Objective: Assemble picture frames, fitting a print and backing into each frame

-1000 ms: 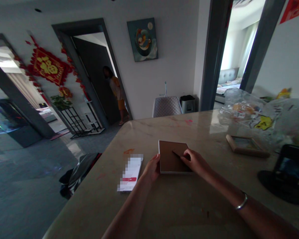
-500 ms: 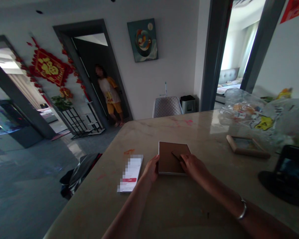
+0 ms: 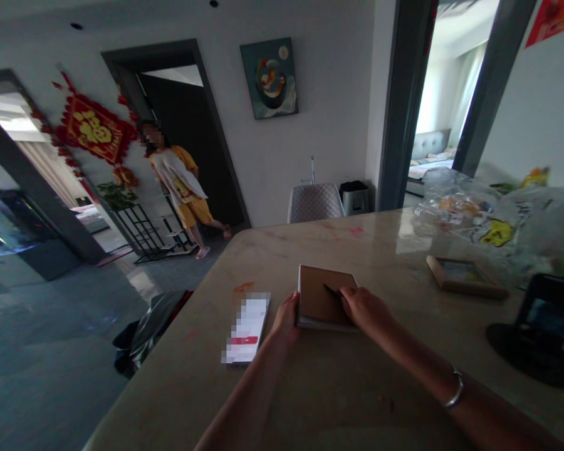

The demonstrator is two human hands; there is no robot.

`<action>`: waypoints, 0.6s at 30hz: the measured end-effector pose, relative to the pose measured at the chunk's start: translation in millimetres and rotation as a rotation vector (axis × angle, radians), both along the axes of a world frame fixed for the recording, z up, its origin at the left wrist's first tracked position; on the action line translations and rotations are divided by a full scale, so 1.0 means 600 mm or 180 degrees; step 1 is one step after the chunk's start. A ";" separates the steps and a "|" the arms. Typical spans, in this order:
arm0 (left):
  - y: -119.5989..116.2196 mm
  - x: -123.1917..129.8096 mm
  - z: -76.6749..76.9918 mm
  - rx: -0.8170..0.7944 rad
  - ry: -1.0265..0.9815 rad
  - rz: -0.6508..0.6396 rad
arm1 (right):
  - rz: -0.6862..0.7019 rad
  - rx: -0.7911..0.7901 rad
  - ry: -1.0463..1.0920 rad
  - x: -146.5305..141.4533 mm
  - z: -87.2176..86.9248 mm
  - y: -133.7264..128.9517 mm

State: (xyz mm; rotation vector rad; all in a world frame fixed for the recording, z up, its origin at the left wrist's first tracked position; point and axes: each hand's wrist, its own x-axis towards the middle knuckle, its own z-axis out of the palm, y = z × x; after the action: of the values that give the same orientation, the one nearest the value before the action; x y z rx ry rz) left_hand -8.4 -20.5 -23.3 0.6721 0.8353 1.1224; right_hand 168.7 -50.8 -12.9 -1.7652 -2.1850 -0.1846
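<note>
A squarish picture frame (image 3: 317,294) with a brown back and white edges is on the table in front of me, back side up and slightly tilted. My left hand (image 3: 287,316) grips its left edge, thumb near the top and the other fingers mostly hidden. Over its right part, my right hand (image 3: 357,304) has its fingers closed on a thin dark strip (image 3: 331,291), whose tip points to the upper left across the brown back. How much of the strip lies inside the fingers is hidden. Just left of my left hand lies a phone (image 3: 249,326) with its screen lit.
On the right are a wooden frame (image 3: 467,279), a dark device on a round stand (image 3: 536,335) and clear plastic bags (image 3: 493,213). A chair (image 3: 316,203) stands past the table's (image 3: 319,401) far edge. A person (image 3: 181,181) is by the doorway, and a dark bag (image 3: 150,329) is left of the table.
The picture frame has tilted slightly, so more of its near white edge shows. Both hands keep their hold. The person at the back has stepped left, out of the doorway.
</note>
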 end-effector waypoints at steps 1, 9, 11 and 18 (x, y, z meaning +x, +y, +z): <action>-0.001 0.000 0.000 0.0002 0.0047 0.0027 | 0.0024 0.0034 0.0037 0.002 -0.001 -0.001; 0.004 -0.001 -0.012 0.0242 0.0247 0.0277 | 0.0097 0.0256 0.0331 -0.013 -0.020 -0.014; 0.008 -0.006 -0.016 0.0137 0.0319 0.0341 | 0.0089 0.0319 0.0409 -0.019 -0.016 -0.020; 0.014 -0.024 -0.027 0.0364 0.0313 0.0333 | 0.0118 0.0525 0.0999 0.001 0.000 -0.014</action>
State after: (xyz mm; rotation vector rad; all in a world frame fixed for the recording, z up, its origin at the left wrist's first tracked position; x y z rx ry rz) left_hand -22.5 -12.1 -39.7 0.7910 0.9034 1.2464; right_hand 169.0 -59.3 -13.1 -1.5461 -1.9196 -0.0706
